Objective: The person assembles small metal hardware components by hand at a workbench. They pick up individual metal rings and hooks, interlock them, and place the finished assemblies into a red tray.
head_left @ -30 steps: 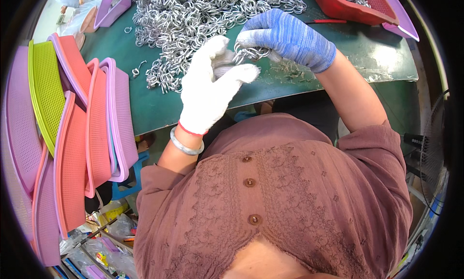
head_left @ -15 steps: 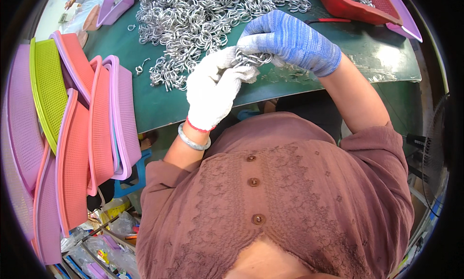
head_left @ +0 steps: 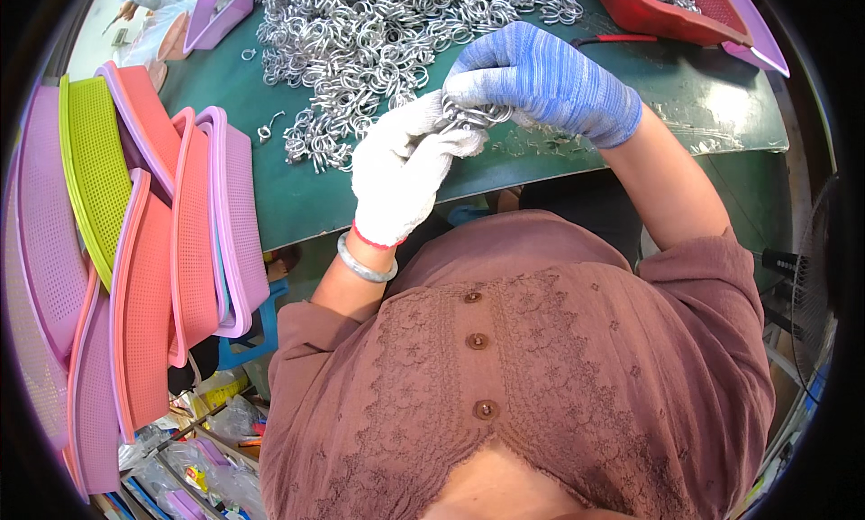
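Observation:
My left hand (head_left: pixel 396 173), in a white knit glove with a red cuff, is closed around a small bunch of silvery metal rings (head_left: pixel 470 116). My right hand (head_left: pixel 545 83), in a blue and white knit glove, pinches the same bunch from above. Both hands meet over the near part of the green table. Beyond them spreads a large heap of like metal rings (head_left: pixel 351 47), which seem to have short stems. The right fingertips are partly hidden behind the glove and the rings.
Perforated plastic baskets in purple, pink (head_left: pixel 149 313) and lime green (head_left: pixel 93 159) stand stacked at the left. A red scoop-like tray (head_left: pixel 667 15) with metal parts lies at the far right, by a red-handled tool (head_left: pixel 617 39). A fan (head_left: pixel 814 268) stands at right.
Both hands stay together on the bunch of rings, with only slight finger movement. The whole view has shifted a little to the right.

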`<state>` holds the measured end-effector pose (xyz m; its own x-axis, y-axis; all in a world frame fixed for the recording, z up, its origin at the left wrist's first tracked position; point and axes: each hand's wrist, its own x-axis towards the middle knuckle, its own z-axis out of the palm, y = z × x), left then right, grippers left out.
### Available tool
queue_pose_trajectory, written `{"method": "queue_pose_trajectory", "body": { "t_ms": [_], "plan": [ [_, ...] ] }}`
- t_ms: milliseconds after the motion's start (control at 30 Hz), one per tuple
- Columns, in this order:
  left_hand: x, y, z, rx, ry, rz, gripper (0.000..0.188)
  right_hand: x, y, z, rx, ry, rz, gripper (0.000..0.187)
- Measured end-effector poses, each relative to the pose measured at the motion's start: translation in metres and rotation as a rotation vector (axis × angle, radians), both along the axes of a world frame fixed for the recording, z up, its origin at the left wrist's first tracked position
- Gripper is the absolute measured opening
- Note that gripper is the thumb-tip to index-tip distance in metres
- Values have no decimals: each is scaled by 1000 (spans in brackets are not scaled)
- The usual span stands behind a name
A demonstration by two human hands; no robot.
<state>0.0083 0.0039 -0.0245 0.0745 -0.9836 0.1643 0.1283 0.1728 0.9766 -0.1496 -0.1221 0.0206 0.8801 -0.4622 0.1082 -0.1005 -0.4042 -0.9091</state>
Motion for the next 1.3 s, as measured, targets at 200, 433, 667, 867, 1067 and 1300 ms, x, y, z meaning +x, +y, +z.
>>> {"method": "queue_pose_trajectory", "body": {
  "t_ms": [200, 433, 667, 867, 1067, 1300],
  "plan": [
    [-1, 5, -1, -8, 29, 63, 33, -1, 21, 18, -101, 6, -51, 23],
    [2, 5, -9, -65, 83, 26, 39, -3, 25, 19, -77, -11, -49, 23],
    [-3, 3, 13, -41, 48, -54, 38, -3, 14, 10, -69, -93, -9, 27],
    [-9, -1, 4, 45, 108, -31, 53, -4, 4, -5, 298, -85, -70, 22],
    [-6, 2, 20, 217, 153, 7, 27, -1, 8, 1, 476, -66, -104, 31],
    [2, -1, 33, 316, 141, -39, 23, 1, 4, -1, 481, 0, -60, 33]
  ]
}}
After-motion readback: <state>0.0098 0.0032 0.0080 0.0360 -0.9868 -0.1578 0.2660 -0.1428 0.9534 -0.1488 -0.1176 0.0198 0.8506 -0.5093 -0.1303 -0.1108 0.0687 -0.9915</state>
